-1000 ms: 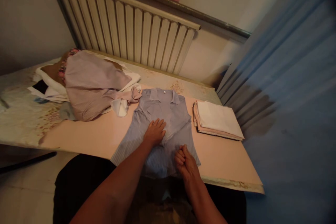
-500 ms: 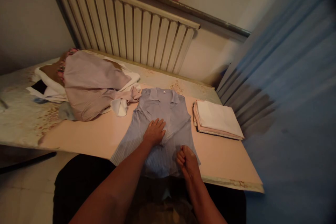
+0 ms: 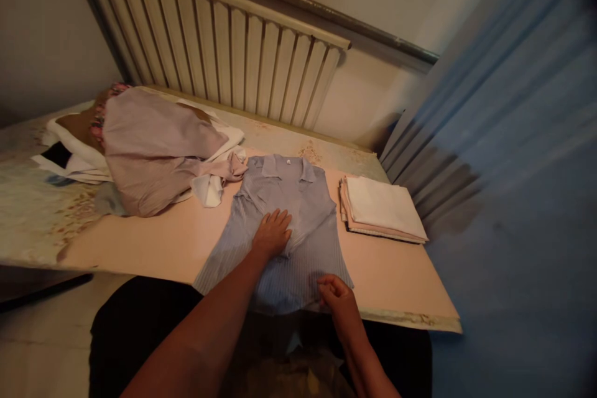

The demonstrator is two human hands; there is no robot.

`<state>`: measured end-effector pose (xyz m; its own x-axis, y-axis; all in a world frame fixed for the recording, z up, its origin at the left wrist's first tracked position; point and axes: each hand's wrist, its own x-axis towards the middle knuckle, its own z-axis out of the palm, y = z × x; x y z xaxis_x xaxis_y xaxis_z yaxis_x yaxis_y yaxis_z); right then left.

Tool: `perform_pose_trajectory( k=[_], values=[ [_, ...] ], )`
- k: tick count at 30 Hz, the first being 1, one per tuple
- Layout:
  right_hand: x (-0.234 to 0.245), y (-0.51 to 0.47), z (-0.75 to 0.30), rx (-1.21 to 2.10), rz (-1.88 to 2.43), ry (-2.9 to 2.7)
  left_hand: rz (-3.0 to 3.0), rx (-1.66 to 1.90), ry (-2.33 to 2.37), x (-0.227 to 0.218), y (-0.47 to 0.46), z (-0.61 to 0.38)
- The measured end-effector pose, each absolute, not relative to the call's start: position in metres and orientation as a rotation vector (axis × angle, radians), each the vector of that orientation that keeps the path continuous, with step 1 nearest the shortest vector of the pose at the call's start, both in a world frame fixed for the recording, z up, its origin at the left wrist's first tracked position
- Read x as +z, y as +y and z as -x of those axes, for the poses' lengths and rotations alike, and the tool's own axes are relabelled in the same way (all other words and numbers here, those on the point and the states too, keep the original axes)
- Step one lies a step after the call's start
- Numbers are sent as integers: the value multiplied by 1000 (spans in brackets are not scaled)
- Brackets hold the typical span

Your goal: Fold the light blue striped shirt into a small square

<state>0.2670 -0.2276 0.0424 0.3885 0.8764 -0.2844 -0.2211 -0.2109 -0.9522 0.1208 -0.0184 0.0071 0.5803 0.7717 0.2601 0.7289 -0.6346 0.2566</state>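
A grey-blue shirt (image 3: pixel 312 217) with a collar and fine pleats lies spread in front of me, collar away from me and hem at the table's near edge. My left hand (image 3: pixel 273 234) rests palm down on the middle of the shirt, fingers stretched out. Over the shirt's lower right part, close to the hem, is my right hand (image 3: pixel 336 294). Its fingers are curled with thumb and forefinger close together; whether any cloth is between them is hidden.
A loose heap of clothes (image 3: pixel 149 149) lies on the left, one pinkish sleeve reaching the shirt. Folded cloths (image 3: pixel 387 208) are stacked on the right. The table (image 3: pixel 153 242) has a peach cover; behind it stands a radiator (image 3: pixel 228 56). A blue curtain (image 3: pixel 504 199) hangs at the right.
My right hand has moved a little toward the hem, and its fist has loosened into a pinch-like curl. My left hand stays flat on the shirt. The view has shifted slightly.
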Motion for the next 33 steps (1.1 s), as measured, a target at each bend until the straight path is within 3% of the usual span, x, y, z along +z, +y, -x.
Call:
perform_pose_trajectory(
  k=[7,12,17,24,33],
  values=[
    [14,-272,-262,1062,1680,-964,-2684,547,1277,8,-20,-120],
    [-42,-276,-260,1268,1843,-474,-2694,549,1271,8,-20,-121],
    [-76,-266,-264,1263,1833,-293,-2703,540,1270,8,-19,-121],
    [-71,-271,-265,1424,1653,-251,-2698,554,1276,9,-19,-121],
    [-38,-280,-262,1651,1091,-229,-2717,561,1273,11,-20,-122]
  ],
)
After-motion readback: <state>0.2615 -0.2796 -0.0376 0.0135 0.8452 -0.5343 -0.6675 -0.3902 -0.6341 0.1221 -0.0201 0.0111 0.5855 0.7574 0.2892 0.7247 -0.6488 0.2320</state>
